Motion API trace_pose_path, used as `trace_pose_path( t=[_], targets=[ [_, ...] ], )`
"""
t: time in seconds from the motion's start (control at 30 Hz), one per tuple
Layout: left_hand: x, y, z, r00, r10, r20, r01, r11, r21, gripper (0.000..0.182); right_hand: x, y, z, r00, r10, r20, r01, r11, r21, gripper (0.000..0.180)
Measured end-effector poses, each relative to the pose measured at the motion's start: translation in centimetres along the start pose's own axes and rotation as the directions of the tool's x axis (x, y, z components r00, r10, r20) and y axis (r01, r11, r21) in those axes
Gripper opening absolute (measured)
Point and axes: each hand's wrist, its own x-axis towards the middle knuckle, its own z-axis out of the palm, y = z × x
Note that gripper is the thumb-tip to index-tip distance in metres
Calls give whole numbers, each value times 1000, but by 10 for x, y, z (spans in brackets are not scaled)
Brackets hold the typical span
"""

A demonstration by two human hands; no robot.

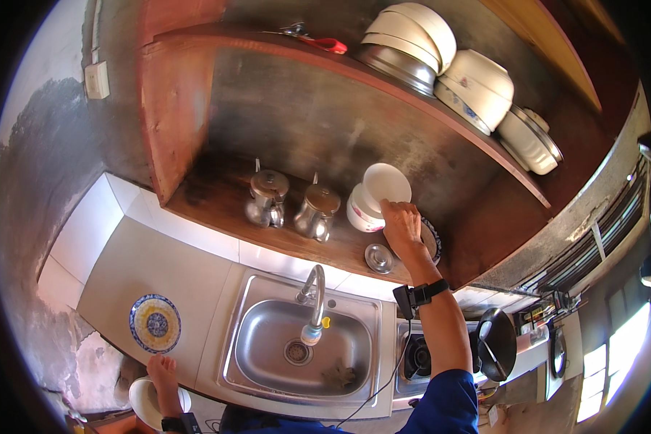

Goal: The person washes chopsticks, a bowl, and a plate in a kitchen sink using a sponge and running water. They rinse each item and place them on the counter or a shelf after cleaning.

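Note:
My right hand [401,219] grips the rim of a white bowl [386,187] tilted above a stack of flowered white bowls [362,212] on the lower wooden shelf. Beside that wrist lies a round metal lid [379,258], and a blue-rimmed plate [431,241] is partly hidden behind the forearm. At the lower left, my left hand [163,369] is near the counter's front edge, over a white bowl [145,402] below counter level; whether the fingers hold it cannot be told. Just beyond these fingers, a blue and yellow patterned plate [155,324] lies on the counter.
Two metal teapots [268,198] stand on the lower shelf. Stacked bowls [412,40] and a red-handled utensil [325,44] occupy the upper shelf. A steel sink [304,347] with a curved faucet [319,287] is in front; a gas stove [416,358] and a black wok [496,344] are right.

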Motion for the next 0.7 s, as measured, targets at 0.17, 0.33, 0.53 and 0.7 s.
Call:
trace_pose_path(
  t=[0.17,0.33,0.53,0.7],
  targets=[
    [5,4,-9,938,-348,-10,258,713,-652,14,3,3,29,994,-39,105,51,991,-122,10],
    [2,13,-10,926,374,39,-304,685,662,16,-6,19,52,995,-1,105,13,993,-118,18],
    [-7,22,-5,900,436,13,-379,768,516,14,-5,19,38,970,26,240,-84,969,233,39],
    [0,15,-6,885,452,109,-420,677,605,14,-49,6,21,967,187,-172,-112,920,375,28]
  ],
)
